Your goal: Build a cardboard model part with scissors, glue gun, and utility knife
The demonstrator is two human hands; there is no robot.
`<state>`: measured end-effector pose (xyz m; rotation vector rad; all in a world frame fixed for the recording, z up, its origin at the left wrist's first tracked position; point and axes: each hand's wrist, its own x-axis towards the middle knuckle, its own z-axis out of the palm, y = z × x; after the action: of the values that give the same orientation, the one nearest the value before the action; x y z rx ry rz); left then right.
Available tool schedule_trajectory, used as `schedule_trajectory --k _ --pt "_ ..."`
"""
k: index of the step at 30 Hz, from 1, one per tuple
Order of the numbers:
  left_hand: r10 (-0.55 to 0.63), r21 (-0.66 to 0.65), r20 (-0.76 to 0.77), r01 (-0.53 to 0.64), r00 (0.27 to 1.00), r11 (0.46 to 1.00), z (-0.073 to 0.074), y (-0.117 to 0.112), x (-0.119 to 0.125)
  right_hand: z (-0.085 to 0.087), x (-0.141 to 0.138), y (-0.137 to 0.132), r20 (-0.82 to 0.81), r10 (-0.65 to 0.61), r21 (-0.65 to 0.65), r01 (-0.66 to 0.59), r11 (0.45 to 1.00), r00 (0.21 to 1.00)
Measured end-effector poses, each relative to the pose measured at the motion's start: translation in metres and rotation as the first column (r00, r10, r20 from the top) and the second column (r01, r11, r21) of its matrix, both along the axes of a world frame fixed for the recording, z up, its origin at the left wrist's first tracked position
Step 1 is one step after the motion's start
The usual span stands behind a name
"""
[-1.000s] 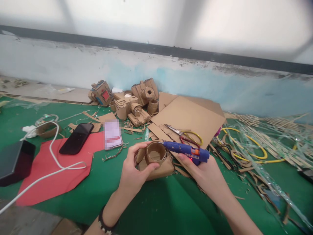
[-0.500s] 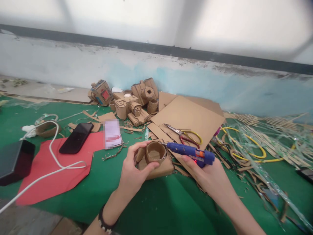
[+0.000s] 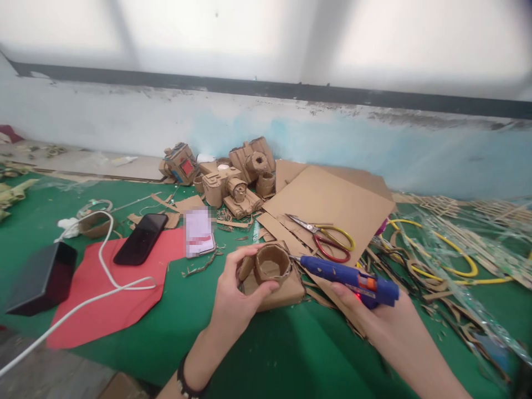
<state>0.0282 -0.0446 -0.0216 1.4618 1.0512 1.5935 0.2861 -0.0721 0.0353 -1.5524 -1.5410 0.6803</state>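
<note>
My left hand (image 3: 243, 291) grips a cardboard camera model (image 3: 282, 296) that rests on the green table, thumb and fingers around its round open cardboard ring (image 3: 272, 271). In my right hand (image 3: 374, 313) is a blue hot glue gun (image 3: 344, 274), its red light lit. The metal nozzle points left and sits at the ring's right rim; whether it touches I cannot tell. Just behind the glue gun, scissors (image 3: 328, 235) with yellow and red handles lie on cardboard sheets (image 3: 328, 205).
Finished-looking cardboard cameras (image 3: 224, 185) stand against the wall. To the left are a black phone (image 3: 141, 238), red paper (image 3: 112, 310), a second phone (image 3: 199, 233), a dark box (image 3: 44, 280) and a white cable (image 3: 103, 260). Cardboard scraps and yellow tubing (image 3: 469, 260) litter the right.
The glue gun has shifted slightly right and tilted, its nozzle drawn a little out from the ring's rim. My left hand keeps its hold; the whole view has shifted somewhat.
</note>
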Motion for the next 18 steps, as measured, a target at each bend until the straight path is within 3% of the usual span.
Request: schedule_trajectory --k 14,18 --pt "0.022 -0.008 -0.024 -0.023 0.999 1.0 -0.002 0.0 0.0 0.02 -0.026 -0.013 -0.163 -0.029 -0.104 0.012 0.994 0.986" --pt "0.023 0.007 -0.031 -0.023 0.999 1.0 -0.002 0.0 0.0 0.017 -0.029 -0.013 -0.177 -0.041 -0.121 0.02 0.992 0.983"
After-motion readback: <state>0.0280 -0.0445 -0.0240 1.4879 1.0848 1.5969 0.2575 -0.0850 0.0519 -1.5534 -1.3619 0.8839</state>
